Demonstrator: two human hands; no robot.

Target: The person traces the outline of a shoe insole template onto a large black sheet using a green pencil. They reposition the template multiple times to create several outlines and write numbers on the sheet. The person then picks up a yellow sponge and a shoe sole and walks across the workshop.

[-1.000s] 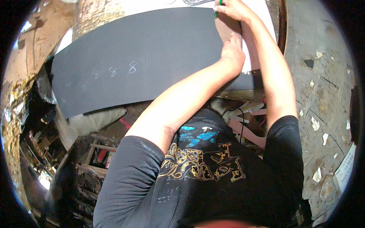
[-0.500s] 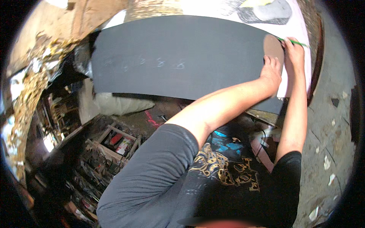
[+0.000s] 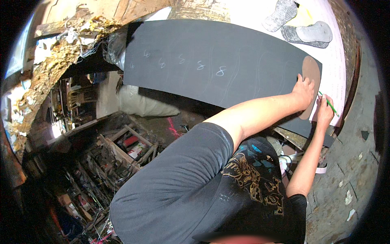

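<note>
A brown sole-shaped template (image 3: 310,69) lies on the right end of a large black sheet (image 3: 195,44). My left hand (image 3: 304,92) presses on its lower half, the fingers stretched out and a little apart. My right hand (image 3: 325,112) is closed round a green pencil (image 3: 334,109). The pencil's lower-left end is at the template's right edge, level with my left hand. Thin pale curved lines and small handwritten marks run across the sheet. Part of the template is hidden under my left hand.
Grey sole-shaped pieces (image 3: 315,33) lie on white paper (image 3: 243,12) beyond the sheet. A pale sack (image 3: 146,103) rests below the table's left side. Wooden frames and clutter (image 3: 122,150) fill the lower left. Grey floor (image 3: 345,162) with scraps extends on the right.
My right hand has moved with the pencil from near the template's far tip down along its right edge, toward me. My left hand stays on the template. The whole view has shifted.
</note>
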